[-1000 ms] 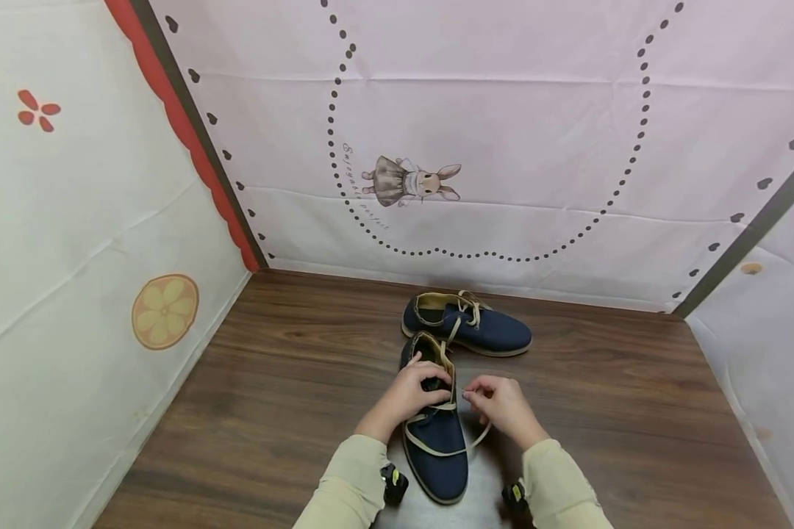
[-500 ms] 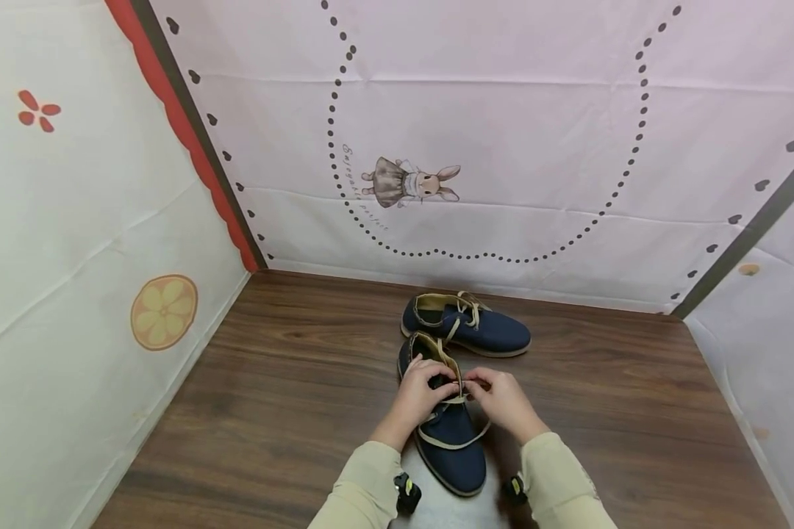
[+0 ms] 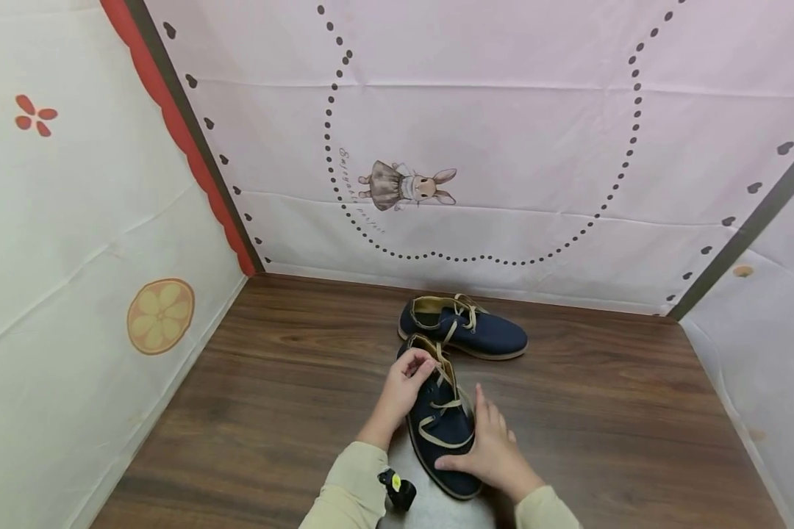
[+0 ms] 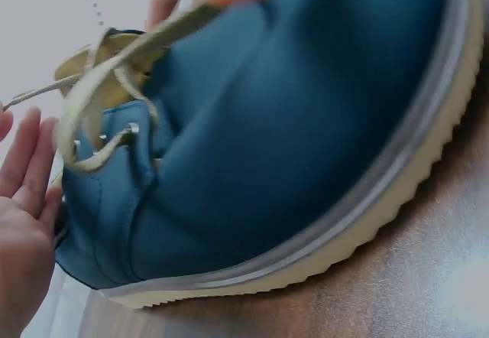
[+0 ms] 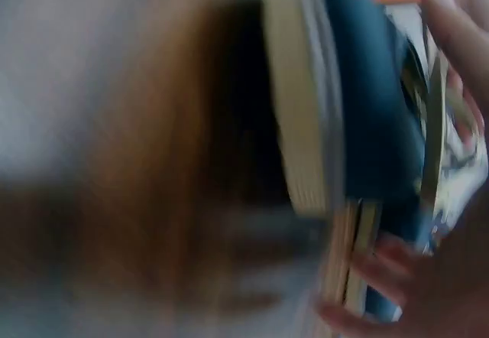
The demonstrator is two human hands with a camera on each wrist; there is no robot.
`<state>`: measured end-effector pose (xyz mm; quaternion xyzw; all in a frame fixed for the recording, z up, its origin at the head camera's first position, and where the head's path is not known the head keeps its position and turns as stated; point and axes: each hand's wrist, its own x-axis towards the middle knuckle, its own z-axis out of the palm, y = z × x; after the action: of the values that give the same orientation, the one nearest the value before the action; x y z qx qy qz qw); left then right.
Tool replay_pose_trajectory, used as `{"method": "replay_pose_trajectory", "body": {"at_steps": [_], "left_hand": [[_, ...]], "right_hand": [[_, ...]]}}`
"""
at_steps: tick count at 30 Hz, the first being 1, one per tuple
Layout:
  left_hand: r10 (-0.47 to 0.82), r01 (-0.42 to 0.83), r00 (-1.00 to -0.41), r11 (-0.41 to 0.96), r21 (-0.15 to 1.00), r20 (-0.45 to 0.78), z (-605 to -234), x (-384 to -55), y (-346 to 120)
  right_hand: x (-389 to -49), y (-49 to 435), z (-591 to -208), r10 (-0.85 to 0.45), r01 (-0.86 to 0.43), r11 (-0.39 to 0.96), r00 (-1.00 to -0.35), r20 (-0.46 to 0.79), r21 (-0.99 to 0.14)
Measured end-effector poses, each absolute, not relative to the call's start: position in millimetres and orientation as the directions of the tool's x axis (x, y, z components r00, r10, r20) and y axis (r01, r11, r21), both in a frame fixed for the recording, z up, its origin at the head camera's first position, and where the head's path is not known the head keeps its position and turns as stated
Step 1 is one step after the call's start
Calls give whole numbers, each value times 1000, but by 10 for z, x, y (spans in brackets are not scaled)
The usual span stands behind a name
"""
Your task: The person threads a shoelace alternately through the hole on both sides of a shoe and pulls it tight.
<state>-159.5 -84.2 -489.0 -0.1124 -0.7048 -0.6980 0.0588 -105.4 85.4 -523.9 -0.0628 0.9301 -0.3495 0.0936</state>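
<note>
A navy lace-up shoe [image 3: 445, 425] with a pale sole stands on the wooden floor, its toe toward me. A beige shoelace [image 3: 447, 445] runs through its eyelets and loops over the front. At the opening, my left hand [image 3: 402, 386] pinches a lace strand between thumb and fingertips; the left wrist view shows the strand running taut to those fingers. My right hand [image 3: 495, 450] rests against the shoe's right side near the toe, thumb spread over the upper and fingers straight. The right wrist view is blurred.
Behind, a matching navy shoe [image 3: 496, 334] lies crosswise with its toe to the right, close to the front shoe's heel. Printed white cloth [image 3: 516, 169] covers the walls around the brown floor [image 3: 291, 411]. A pale grey patch lies under the front shoe.
My right hand has let go of the lace near the eyelets and moved down to the shoe's toe side, fingers spread. The left hand has shifted slightly up and left with the lace.
</note>
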Motion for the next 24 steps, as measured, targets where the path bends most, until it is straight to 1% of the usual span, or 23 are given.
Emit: {"method": "replay_pose_trajectory", "body": {"at_steps": [2, 4, 8, 10, 14, 19, 21, 24], "left_hand": [[56, 182, -980, -106, 978, 189, -4922, -1625, -880], [23, 146, -988, -184, 972, 153, -4979, -1675, -935], [-88, 121, -991, -252, 960, 102, -5043, -1796, -1108], [-153, 104, -986, -274, 956, 64, -5013, -1840, -1223], [-247, 96, -969, -349, 932, 7, -4920, -1893, -1505], [-340, 148, -940, -401, 904, 3, -4811, -1917, -1791], [-374, 170, -927, -398, 902, 10, -4791, -1915, -1866], [-373, 170, -928, -360, 917, 26, -4771, -1884, -1901]], "right_hand": [[-954, 756, -5268, -121, -28, 796, -986, -114, -604], [-880, 690, -5290, -80, -3, 811, -991, -107, -585], [-840, 684, -5304, -62, 16, 825, -991, -119, -565], [-852, 720, -5303, -59, 27, 826, -989, -133, -563], [-891, 754, -5281, -93, 32, 826, -977, -192, -562], [-930, 785, -5246, -103, 48, 824, -967, -233, -564], [-946, 806, -5236, -102, 55, 823, -965, -243, -565], [-963, 850, -5211, -123, 40, 828, -960, -250, -559]]}}
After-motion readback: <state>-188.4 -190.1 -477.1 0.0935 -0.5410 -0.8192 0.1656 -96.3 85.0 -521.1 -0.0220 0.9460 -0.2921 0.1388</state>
